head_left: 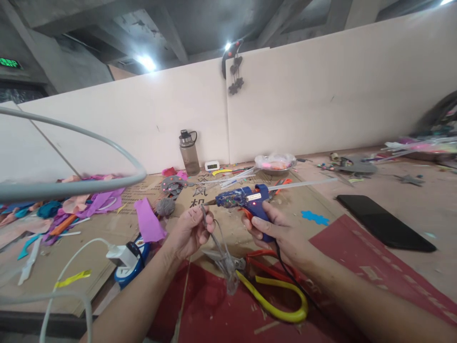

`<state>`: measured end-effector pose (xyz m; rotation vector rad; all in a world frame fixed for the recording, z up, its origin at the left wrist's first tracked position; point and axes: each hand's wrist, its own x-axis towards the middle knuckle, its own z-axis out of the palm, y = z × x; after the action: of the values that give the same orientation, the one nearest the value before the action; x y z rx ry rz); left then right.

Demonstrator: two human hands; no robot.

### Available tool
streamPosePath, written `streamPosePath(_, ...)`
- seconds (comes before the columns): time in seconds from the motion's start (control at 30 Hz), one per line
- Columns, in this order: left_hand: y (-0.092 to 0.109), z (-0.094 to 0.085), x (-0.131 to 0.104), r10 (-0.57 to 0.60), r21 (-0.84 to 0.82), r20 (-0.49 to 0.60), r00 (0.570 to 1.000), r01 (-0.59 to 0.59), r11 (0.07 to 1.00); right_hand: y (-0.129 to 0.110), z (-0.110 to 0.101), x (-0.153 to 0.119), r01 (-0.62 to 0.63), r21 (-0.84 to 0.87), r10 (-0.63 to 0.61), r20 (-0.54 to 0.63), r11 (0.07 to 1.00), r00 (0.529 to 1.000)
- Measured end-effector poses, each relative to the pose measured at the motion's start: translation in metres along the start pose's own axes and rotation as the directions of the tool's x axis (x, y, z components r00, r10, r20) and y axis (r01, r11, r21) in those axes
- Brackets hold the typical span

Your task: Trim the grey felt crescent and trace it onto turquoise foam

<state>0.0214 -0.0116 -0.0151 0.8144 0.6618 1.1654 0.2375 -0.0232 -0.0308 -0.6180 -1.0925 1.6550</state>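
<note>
My right hand (266, 226) is wrapped round the handle of a blue hot glue gun (243, 197), with a clear glue stick (303, 183) poking out of its back end. The gun's nozzle points left and meets a thin grey strip (204, 215) pinched between the fingers of my left hand (193, 229). From that hand a grey strand hangs down with a clear plastic piece (231, 281) near its lower end; I cannot make out its exact kind. Below both hands lie scissors with yellow handles (274, 300) and a red-handled tool (264, 259).
At the left, a blue power strip (132, 267) carries a white plug, near purple felt (150, 221) and grey yarn (165, 206). A water bottle (190, 155) and small clock (212, 166) stand behind. A black phone (385, 221) lies right. A grey curved tube (89, 188) crosses the upper left.
</note>
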Motion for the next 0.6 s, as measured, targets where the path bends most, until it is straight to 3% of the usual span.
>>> streamPosePath(0.4, 0.002, -0.008, 0.004, 0.085, 0.071, 0.026, 0.996, -0.086, 0.994, -0.001, -0.003, 0.000, 0.032, -0.065, -0.034, -0.021, 0.997, 0.999)
streamPosePath(0.6, -0.001, -0.011, 0.008, 0.322, 0.174, 0.021, 0.947, -0.321, 0.931, 0.004, -0.006, -0.001, 0.083, -0.113, -0.085, -0.017, 0.990, 0.996)
